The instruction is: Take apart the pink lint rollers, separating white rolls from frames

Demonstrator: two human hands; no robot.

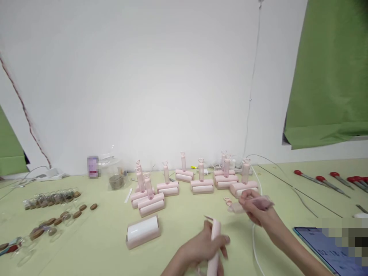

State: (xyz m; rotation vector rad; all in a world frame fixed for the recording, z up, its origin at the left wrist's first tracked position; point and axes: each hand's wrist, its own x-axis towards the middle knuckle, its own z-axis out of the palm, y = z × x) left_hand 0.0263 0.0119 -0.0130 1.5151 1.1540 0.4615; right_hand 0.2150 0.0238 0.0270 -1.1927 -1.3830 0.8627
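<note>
- Left hand (202, 245): closed around the bar (215, 232), which stands tilted over the near part of the table (178, 251).
- Right hand (254, 207): fingers gripping the sleeve (265, 202) — translucent pink, slightly blurred — above the table, to the right of the bar.
- Ring (228, 201): pink, at the sleeve's left end; contact between the two cannot be determined.
- Roll (143, 232): white, in a pink shell, lying left of the left hand.
- Rollers (202, 186): grouped behind both hands, each with an upright bottle-shaped part.
- Phone (319, 245): flat, near the right forearm.
</note>
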